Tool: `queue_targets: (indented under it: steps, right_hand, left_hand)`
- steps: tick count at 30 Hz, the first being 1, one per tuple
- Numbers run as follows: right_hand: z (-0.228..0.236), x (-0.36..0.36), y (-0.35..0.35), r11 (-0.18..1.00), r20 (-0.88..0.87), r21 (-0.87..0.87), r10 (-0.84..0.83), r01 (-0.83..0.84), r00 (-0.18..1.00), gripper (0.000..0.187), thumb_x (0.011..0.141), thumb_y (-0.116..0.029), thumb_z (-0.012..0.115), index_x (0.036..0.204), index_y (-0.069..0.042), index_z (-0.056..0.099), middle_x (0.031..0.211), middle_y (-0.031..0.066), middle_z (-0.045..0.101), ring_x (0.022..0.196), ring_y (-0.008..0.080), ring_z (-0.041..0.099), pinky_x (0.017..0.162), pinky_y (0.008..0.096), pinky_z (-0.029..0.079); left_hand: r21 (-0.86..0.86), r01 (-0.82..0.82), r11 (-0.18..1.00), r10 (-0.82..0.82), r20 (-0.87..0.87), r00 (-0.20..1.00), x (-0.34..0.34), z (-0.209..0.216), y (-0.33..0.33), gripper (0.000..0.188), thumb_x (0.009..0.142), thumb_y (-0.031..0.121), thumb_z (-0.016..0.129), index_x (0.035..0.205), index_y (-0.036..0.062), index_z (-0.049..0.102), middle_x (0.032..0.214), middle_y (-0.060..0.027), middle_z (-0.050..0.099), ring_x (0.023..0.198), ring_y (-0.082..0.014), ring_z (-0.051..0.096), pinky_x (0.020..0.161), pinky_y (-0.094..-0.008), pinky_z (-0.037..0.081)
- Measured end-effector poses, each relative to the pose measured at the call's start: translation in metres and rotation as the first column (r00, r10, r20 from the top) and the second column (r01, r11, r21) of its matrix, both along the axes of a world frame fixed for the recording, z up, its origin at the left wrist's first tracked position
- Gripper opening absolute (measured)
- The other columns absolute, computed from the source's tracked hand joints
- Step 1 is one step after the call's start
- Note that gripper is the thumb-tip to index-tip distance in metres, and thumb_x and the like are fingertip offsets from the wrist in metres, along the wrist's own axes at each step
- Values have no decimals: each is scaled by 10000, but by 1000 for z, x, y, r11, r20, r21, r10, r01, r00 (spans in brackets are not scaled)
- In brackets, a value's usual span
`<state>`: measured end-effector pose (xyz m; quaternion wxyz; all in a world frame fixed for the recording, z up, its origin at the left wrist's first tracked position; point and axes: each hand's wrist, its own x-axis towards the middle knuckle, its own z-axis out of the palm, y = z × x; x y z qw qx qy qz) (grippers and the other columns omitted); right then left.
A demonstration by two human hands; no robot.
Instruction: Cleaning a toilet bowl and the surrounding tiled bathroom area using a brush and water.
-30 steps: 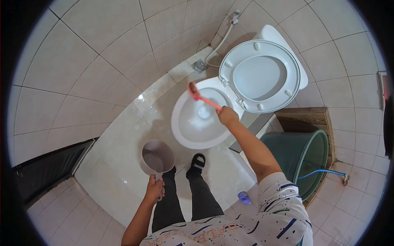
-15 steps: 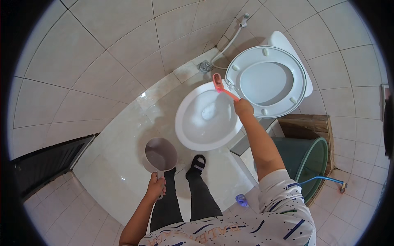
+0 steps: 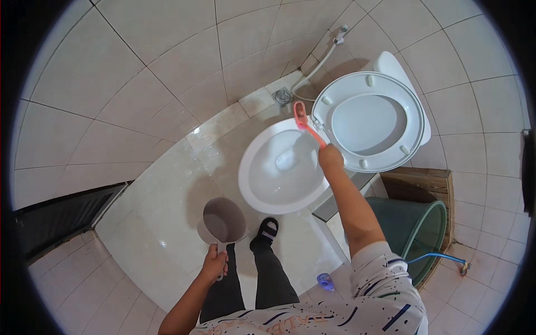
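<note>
My right hand (image 3: 331,158) is closed round the handle of an orange-pink toilet brush (image 3: 301,115). The brush head is over the far rim of the white toilet bowl (image 3: 251,196), close to the seat hinge; whether it touches the rim I cannot tell. Behind the bowl, the seat and lid (image 3: 410,100) are raised against the tank. My left hand (image 3: 214,262) grips the handle of a greyish-brown water dipper (image 3: 224,220), held above the floor to the near left of the bowl. Its mouth faces up, and I see no clear water level inside.
A large green tub (image 3: 385,223) stands at the right, with a blue hose (image 3: 432,255) running to a wall tap. A purple object (image 3: 325,282) lies on the floor near my feet. A bidet sprayer (image 3: 341,34) hangs on the wall above a floor drain (image 3: 283,96).
The whole view has shifted slightly, so the toilet and tub sit a little lower. Both hands keep their grip, and the brush head stays at the far rim.
</note>
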<state>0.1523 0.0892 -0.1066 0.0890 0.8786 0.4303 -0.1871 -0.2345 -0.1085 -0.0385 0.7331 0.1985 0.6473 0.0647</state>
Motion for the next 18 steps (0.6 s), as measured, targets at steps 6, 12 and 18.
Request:
queue_targets:
  steps: [6,12,18]
  right_hand:
    - [6,3,34,994,16,112,13,-15,1000,262,790,-245,432,829,-11,544,799,204,581,767,328,576,669,381,465]
    - [24,-8,-3,969,91,-148,214,-199,973,209,783,-148,399,907,5,469,823,196,583,789,305,583,677,361,470]
    - [11,-11,19,996,25,48,80,-81,996,249,783,-137,383,968,25,419,854,218,571,794,329,574,687,396,460]
  left_hand:
    - [-13,-50,999,51,19,999,5,-11,-10,287,820,109,377,1073,45,256,671,-50,431,406,-110,417,328,-245,356]
    - [-25,-12,1000,13,69,998,14,-2,-7,194,831,126,369,1010,89,303,676,-37,433,419,-109,407,348,-247,357]
    - [0,-27,1000,27,71,997,24,-1,-1,247,830,121,373,1057,74,290,678,-38,436,421,-108,410,346,-248,357]
